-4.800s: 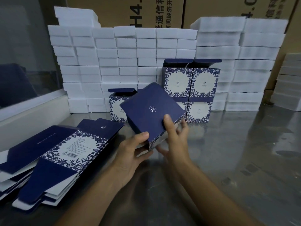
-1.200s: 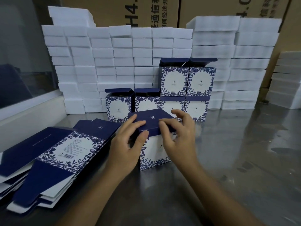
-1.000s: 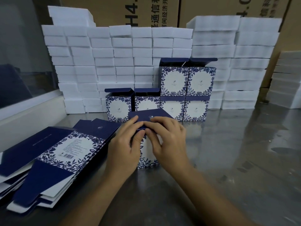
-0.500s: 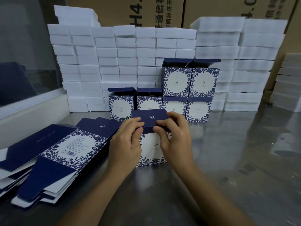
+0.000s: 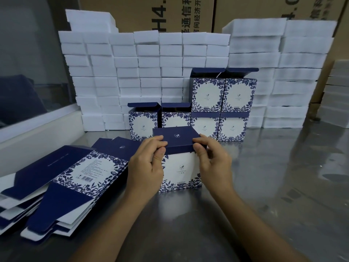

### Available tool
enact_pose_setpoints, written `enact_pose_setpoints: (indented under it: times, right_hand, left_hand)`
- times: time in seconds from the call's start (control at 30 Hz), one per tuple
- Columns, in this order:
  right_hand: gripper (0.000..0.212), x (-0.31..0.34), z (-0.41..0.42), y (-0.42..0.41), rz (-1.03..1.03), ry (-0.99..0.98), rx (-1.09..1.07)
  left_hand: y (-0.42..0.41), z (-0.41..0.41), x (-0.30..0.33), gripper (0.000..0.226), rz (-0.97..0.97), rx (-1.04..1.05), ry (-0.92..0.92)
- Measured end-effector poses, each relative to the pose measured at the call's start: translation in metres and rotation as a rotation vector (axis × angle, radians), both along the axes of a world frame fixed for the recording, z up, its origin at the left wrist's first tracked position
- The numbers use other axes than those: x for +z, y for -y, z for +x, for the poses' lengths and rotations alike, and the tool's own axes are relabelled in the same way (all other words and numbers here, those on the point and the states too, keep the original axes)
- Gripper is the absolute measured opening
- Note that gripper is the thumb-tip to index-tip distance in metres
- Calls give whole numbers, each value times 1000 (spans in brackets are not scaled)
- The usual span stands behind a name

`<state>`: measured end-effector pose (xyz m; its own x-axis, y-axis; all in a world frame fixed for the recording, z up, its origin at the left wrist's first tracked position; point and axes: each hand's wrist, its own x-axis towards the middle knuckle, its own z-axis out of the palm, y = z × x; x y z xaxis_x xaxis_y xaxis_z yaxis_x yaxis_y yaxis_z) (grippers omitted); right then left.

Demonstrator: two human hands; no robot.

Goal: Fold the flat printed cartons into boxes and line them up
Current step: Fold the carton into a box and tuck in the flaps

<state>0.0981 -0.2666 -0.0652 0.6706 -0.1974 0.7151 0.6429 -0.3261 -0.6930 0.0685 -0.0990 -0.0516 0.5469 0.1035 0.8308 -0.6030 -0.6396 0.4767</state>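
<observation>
Since a moment ago, our thumbs are sitting farther apart along the navy lid flap [image 5: 176, 138] of the box [image 5: 180, 169] we are folding, which is standing upright on the steel surface [image 5: 273, 186]. We are pinching the flap's front left corner with our left hand [image 5: 146, 167] and its front right corner with our right hand [image 5: 214, 160]. Just behind, finished boxes [image 5: 222, 104] are standing in a row with two more stacked on top at the right, closing off the space beyond the box. Flat cartons [image 5: 62, 178] are lying in a loose pile at the left, nearly touching our left wrist. White foam blocks [image 5: 147, 72] are walling off the back, with brown cardboard cases [image 5: 143, 12] behind them.
</observation>
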Motion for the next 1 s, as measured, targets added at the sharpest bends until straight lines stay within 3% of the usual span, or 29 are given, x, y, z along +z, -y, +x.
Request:
enact_pose_setpoints:
  times: [0.2,0.3,0.43,0.53,0.67,0.87,1.0]
  right_hand:
    - [24,5,-1,2,265,-72,180]
    - [27,6,-4,-1,329,-90,162]
    - [22,-4,-11,-10,58,-62,-115]
    - [60,-12,-18,-24,-142,-57,-103]
    - [108,-17,-23,-38,-293,-202,-78]
    - [115,-25,-24,-49,-378,-258,-241]
    - [127,-26,-21,-41,-371,-250,-229]
  left_hand:
    - [1,-1,-3,24,-17,9,-1]
    - [3,-4,-5,28,-24,18,-8]
    - [9,-9,-8,31,12,97,32]
    - [13,-9,-8,29,17,136,60]
    - [15,-7,-11,27,8,139,81]
    - [13,-5,-10,22,-37,77,91]
    - [-2,-2,-11,32,-68,-24,35]
